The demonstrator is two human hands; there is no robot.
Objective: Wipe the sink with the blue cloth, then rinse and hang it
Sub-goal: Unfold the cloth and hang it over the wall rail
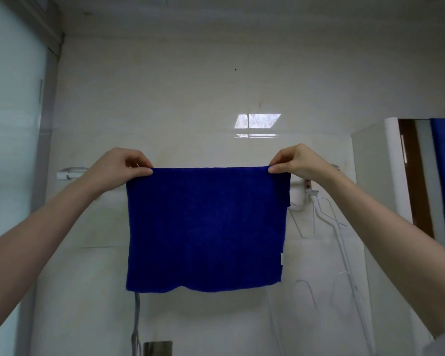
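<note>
The blue cloth (206,227) hangs spread flat in front of the tiled wall, its top edge stretched level at the height of the wall-mounted towel rail (70,173). My left hand (118,167) pinches the cloth's top left corner between thumb and fingers. My right hand (297,161) pinches the top right corner the same way. The rail's middle is hidden behind the cloth, so I cannot tell whether the cloth lies over it. The sink is out of view.
White wire hangers (326,217) hang on the wall at the right, beside the rail's right bracket. A mirror (427,181) at the far right reflects the cloth. A glass panel (13,124) stands at the left. A grey hose (136,322) drops below the cloth.
</note>
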